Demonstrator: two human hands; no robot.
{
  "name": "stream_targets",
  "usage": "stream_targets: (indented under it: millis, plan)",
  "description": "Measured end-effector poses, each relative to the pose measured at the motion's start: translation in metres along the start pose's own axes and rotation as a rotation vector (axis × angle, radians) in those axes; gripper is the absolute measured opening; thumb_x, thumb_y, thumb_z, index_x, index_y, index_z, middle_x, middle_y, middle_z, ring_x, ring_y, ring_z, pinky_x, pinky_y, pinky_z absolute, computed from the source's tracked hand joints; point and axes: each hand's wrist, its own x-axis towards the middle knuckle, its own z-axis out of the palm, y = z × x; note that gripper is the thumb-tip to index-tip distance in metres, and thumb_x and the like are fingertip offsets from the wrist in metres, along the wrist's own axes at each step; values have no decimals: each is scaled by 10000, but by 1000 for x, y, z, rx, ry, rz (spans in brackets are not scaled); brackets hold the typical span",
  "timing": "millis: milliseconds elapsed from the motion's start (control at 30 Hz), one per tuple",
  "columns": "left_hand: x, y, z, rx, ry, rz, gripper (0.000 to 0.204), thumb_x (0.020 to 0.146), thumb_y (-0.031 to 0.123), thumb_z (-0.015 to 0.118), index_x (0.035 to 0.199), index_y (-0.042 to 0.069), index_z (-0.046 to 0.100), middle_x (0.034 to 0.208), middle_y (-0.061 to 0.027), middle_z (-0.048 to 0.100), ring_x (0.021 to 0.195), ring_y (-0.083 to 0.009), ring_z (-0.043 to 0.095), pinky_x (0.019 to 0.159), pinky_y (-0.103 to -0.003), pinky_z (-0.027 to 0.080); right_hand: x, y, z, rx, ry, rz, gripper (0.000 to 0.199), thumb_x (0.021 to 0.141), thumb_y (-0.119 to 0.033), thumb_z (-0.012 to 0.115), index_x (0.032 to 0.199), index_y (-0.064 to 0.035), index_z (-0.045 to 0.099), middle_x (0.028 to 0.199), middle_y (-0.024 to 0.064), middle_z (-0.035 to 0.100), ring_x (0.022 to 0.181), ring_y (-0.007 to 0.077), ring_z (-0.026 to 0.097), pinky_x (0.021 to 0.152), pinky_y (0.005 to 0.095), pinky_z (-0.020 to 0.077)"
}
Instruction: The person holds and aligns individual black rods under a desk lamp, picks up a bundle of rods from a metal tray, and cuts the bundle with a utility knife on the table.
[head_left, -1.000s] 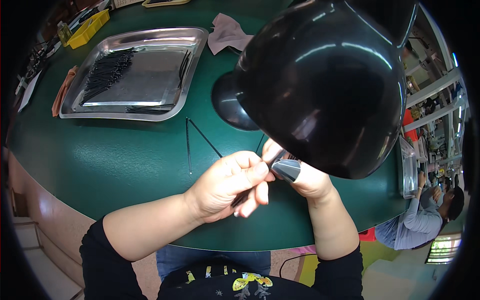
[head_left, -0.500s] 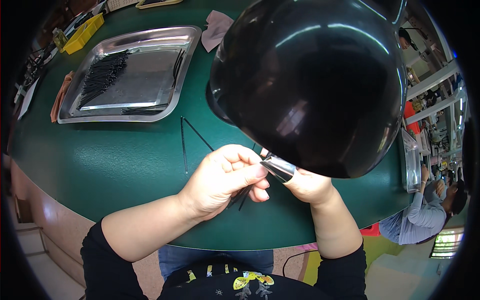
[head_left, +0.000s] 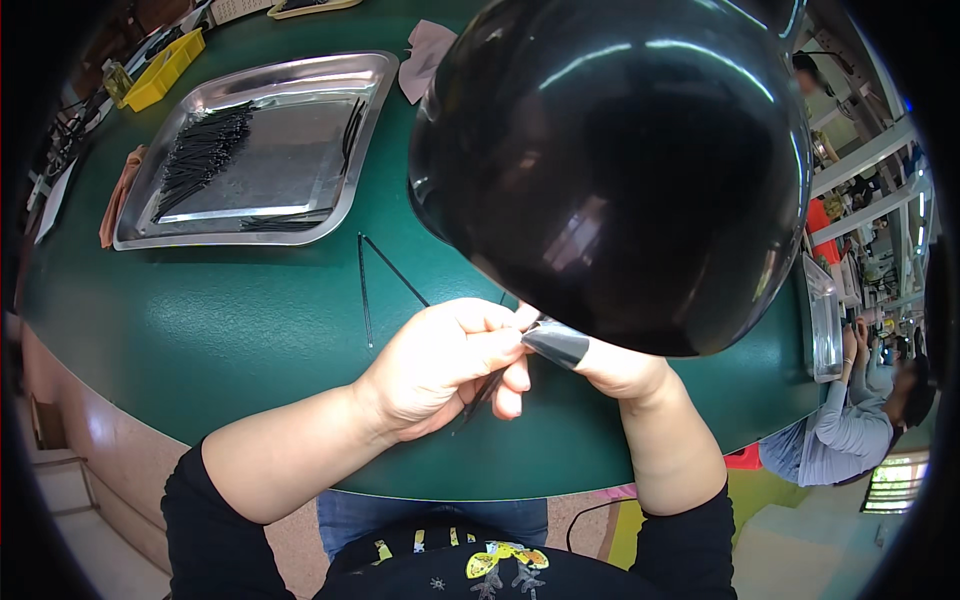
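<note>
L hand (head_left: 445,360) is closed in a pinch on thin black strips (head_left: 483,392), ends poking out below; exact no. unclear. R hand (head_left: 615,368) meets its fingertips, part hidden under black dome (head_left: 620,180), so can't tell its full grip. Dark pointed piece (head_left: 560,345) sits at R thumb, worn or held unclear. Loose strips (head_left: 364,290) on green tbl (head_left: 250,320); one runs behind L hand. Vs 1 s ago, dome hides more of pinkish cloth (head_left: 422,60).
</note>
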Motion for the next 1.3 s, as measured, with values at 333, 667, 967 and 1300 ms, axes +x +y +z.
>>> stream_targets:
  millis: [333, 667, 967, 1300]
  plan:
    - [0, -4, 2, 263, 177, 152, 96, 802, 73, 562, 818, -16, 529, 695, -107, 594, 604, -168, 607, 561, -227, 492, 0, 9, -11, 453, 159, -59, 343, 768, 71, 474, 1107, 44, 435, 1059, 95, 507, 942, 165, 498, 815, 271, 410]
    - [1, -3, 2, 265, 141, 176, 104, 808, 93, 561, 812, -7, 531, 699, -99, 598, 608, -163, 607, 569, -230, 493, -2, 26, -18, 61, 123, -225, 268, 872, -143, 417, 1095, -2, 462, 958, 116, 540, 697, 154, 488, 576, 247, 386]
    - [2, -4, -1, 261, 133, 170, 112, 817, 88, 538, 838, -21, 556, 693, -98, 583, 592, -160, 593, 571, -234, 493, 4, -7, 7, -108, 263, -497, 381, 681, 19, 616, 1035, 63, 480, 991, 116, 550, 880, 172, 543, 763, 274, 439]
    - [1, -2, -6, 103, 107, 95, 125, 823, 97, 519, 836, -18, 567, 689, -90, 581, 578, -155, 581, 570, -232, 487, 6, -4, 11, -73, 277, -510, 350, 639, 22, 655, 960, 73, 524, 912, 124, 593, 819, 178, 577, 720, 263, 458]
